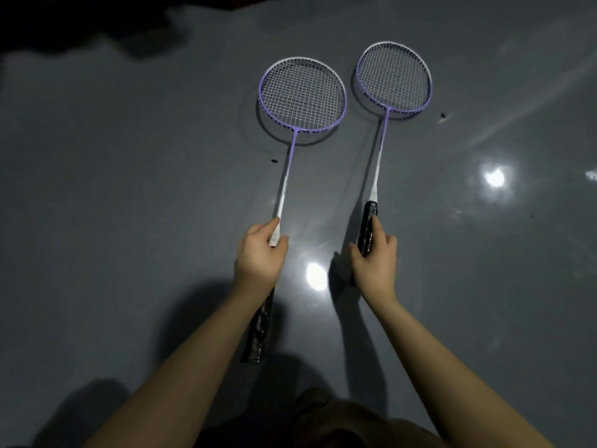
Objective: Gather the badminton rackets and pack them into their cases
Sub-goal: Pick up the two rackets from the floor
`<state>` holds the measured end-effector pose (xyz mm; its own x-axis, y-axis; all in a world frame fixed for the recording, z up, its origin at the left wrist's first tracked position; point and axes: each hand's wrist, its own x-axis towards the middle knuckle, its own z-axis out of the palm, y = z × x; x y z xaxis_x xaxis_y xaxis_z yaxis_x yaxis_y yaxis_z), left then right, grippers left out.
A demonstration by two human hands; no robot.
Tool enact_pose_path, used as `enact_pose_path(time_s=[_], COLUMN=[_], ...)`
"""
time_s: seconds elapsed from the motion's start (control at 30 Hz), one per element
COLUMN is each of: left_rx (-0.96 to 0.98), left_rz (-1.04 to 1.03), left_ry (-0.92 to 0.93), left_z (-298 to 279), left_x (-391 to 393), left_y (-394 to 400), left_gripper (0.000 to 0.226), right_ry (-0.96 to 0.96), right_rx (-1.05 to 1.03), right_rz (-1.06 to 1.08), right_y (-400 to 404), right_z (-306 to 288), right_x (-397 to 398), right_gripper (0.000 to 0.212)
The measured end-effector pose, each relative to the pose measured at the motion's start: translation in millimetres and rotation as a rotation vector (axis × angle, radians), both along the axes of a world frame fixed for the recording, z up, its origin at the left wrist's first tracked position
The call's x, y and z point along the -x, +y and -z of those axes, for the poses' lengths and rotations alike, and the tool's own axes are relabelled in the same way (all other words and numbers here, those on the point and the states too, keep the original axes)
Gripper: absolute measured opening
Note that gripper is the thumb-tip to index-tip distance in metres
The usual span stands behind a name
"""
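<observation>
Early stage, head view: left hand [260, 253] grips the left racket [302, 95] where shaft meets handle, right hand [374, 258] wraps the right racket's [394, 76] black handle. Heads side by side, apart, over the floor [129, 189]. Gathering looks done; no clear case visible, packing all left. Glossy grey floor, lamp glare, dark shape [64, 24] top left.

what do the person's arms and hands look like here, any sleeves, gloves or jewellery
Both forearms are bare all the way to the bottom edge of the picture, with no sleeve in view. The left hand and the right hand wear no gloves, and no watch, bracelet or ring shows on the wrists or the visible fingers. No markings can be seen in the dim light.
</observation>
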<state>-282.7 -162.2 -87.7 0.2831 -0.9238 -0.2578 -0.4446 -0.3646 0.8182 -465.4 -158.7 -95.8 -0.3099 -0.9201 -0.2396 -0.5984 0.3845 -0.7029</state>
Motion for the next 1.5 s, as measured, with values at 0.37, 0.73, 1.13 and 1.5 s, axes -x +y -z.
enact_pose_path(time_s=[0.37,0.73,1.13,1.5], left_rx=[0.243,0.424,0.565,0.588], left_rz=[0.042,-0.040,-0.278,-0.388], left_ry=[-0.075,-0.092,-0.154,-0.188], left_z=[-270,-650,-823,-838], left_x=[-59,-56,-80,-200], left_y=[32,45,-16,-172], left_gripper=[0.034,0.032,0.035,0.035], right_ry=[-0.134,-0.187,-0.270,-0.230], right_rx=[0.045,0.257,0.519,0.582], right_rz=[-0.014,-0.130,-0.376,-0.536], right_y=[45,72,-46,-228], right_z=[-275,-640,-801,-826], right_x=[-65,-73,-93,-208], right_gripper=[0.056,0.061,0.059,0.058])
